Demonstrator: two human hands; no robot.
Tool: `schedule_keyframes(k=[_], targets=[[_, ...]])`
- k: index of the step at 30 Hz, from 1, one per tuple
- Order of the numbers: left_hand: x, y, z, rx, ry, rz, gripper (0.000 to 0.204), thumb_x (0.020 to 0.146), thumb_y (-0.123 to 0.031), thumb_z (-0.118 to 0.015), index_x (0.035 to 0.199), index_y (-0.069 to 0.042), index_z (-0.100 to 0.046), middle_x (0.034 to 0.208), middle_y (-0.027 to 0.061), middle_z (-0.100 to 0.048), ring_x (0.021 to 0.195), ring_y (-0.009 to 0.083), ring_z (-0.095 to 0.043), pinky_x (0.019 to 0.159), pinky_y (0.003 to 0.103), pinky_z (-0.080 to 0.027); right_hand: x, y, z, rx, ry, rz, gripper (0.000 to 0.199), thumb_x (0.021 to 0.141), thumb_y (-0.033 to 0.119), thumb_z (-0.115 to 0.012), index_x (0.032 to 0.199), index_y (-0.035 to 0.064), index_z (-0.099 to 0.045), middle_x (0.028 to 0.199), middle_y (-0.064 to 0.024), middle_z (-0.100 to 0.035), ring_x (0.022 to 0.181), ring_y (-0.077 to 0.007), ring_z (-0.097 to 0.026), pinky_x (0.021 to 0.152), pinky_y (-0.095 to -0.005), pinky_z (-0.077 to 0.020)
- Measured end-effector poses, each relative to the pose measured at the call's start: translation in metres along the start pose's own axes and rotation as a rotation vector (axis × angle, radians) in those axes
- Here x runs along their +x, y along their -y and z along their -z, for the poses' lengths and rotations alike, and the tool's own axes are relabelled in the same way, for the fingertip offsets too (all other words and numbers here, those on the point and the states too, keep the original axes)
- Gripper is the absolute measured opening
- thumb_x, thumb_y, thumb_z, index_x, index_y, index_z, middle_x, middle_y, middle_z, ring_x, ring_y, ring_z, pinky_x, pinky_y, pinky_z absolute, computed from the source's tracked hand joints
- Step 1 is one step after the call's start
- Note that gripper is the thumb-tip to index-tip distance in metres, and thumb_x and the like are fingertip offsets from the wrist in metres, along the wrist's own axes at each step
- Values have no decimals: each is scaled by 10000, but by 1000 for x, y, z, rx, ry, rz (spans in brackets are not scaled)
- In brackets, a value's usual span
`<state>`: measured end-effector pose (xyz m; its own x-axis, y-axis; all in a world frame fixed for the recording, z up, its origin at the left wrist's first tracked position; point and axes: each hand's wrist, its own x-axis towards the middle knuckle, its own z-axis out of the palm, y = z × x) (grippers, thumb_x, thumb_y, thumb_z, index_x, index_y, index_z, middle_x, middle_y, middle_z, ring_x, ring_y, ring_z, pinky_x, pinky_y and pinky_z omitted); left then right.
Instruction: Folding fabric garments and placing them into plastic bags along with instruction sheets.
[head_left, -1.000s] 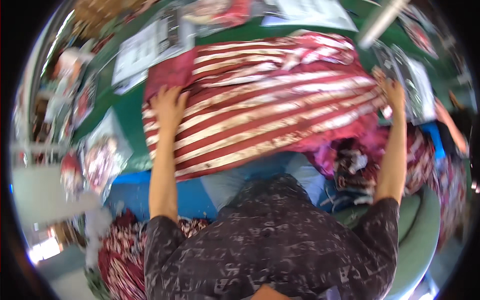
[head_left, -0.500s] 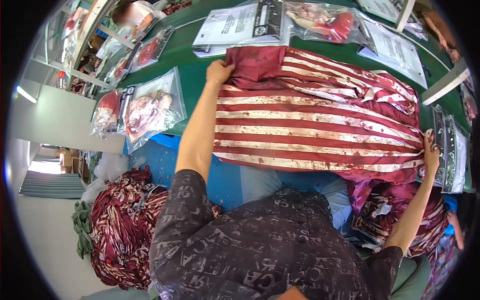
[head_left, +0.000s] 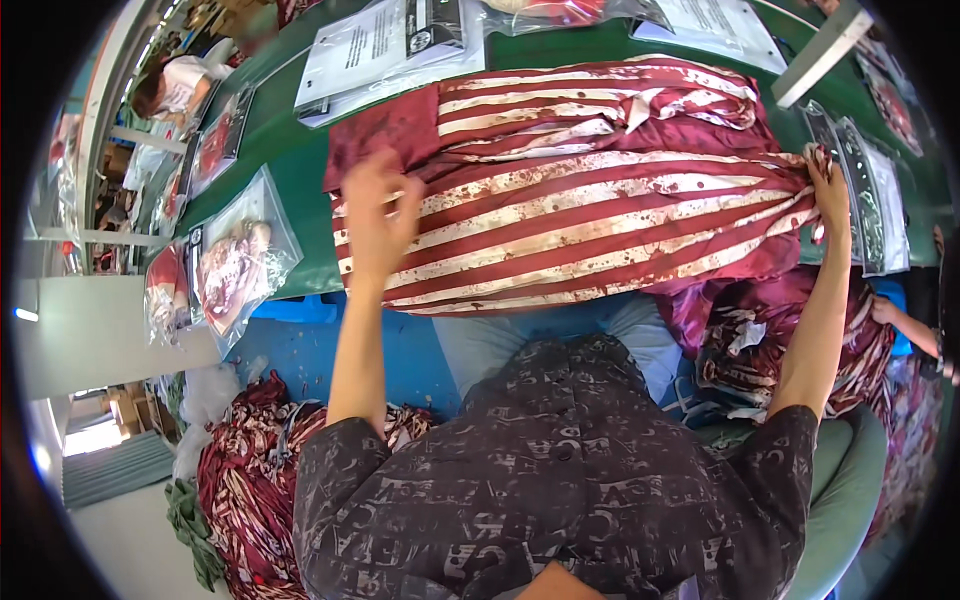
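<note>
A dark red and white striped cloth with brown-red splatters lies across the green table. A plain dark red panel makes up its far left corner, and its far side is bunched in folds. My right hand is closed on the gathered right end of the cloth, which puckers toward the fingers. Over the cloth's left part, my left hand is smeared by motion, with fingers seemingly bent. Whether it touches the cloth I cannot tell.
Clear bags of printed goods lie at the left; bagged packs with white sheets lie beyond. A white post rises at far right. Heaps of striped cloth sit below. A co-worker's hand shows at the right; another person sits far left.
My left hand has left the cloth's far left corner and come nearer, over its left part. My right hand still holds the right end. The view has shifted, too.
</note>
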<state>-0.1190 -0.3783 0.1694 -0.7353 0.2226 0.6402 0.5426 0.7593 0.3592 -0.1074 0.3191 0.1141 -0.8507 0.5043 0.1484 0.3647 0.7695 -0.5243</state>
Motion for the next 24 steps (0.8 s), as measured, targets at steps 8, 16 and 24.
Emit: schedule_keyframes(k=[8, 16, 24], targets=[[-48, 41, -31, 81, 203, -18, 234, 889, -214, -680, 1072, -71, -703, 1354, 99, -580, 1325, 376, -447, 1118, 459, -351, -1, -20, -11, -160, -234, -29, 449, 923, 431, -638, 1083, 12, -630, 983, -180, -688, 866, -323, -641, 795, -391, -499], [-46, 57, -37, 165, 250, -77, 321, 907, -282, -662, 1182, -121, -702, 1378, 89, -566, 1355, 424, -407, 1138, 492, -320, 7, -30, -15, -118, -83, -55, 454, 906, 419, -655, 1134, 27, -657, 1014, -175, -706, 900, -331, -657, 803, -395, -507], [-50, 54, -32, 205, 104, -32, 308, 887, -314, -683, 1126, -123, -716, 1280, 77, -632, 1298, 385, -470, 1090, 462, -371, 43, -85, -23, -132, -93, 83, 445, 916, 451, -636, 1114, 52, -656, 1035, -177, -706, 933, -386, -671, 812, -429, -521]])
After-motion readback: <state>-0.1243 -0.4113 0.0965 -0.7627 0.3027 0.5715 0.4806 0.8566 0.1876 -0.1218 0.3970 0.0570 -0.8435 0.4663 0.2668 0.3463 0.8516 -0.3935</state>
